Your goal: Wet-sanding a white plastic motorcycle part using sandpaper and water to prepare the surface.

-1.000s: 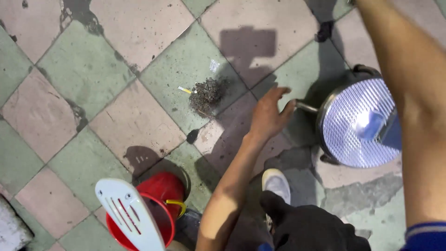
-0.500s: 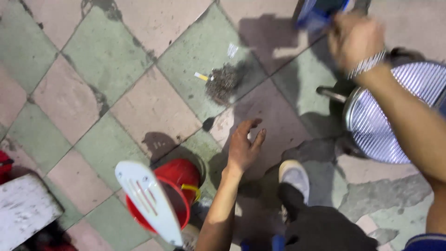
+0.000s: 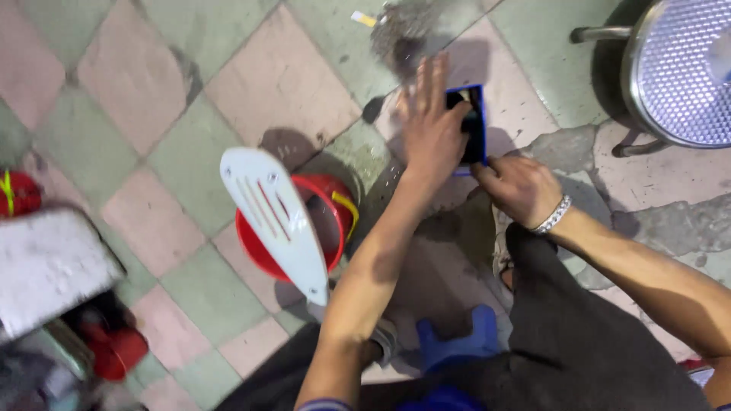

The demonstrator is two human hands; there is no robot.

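1. Left hand (image 3: pixel 430 125): arm stretched forward, fingers spread flat, palm down, pressing the left edge of the blue dustpan (image 3: pixel 474 125).
2. Blue dustpan: dark inside, blue rim, lying on the tiled floor (image 3: pixel 289 76) between both hands.
3. Right hand (image 3: pixel 518 186): fingers curled, gripping the dustpan's near end; bracelet (image 3: pixel 553 215) on wrist.

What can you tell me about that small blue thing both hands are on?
The blue tray is a small rectangular frame with a bright blue rim and a dark inside; it looks like plastic, though blur hides detail. It sits low over the pink and green tiled floor, tilted a little. The left hand lies spread against its left side, and the right hand grips its lower edge. A pile of grey debris lies just beyond it.
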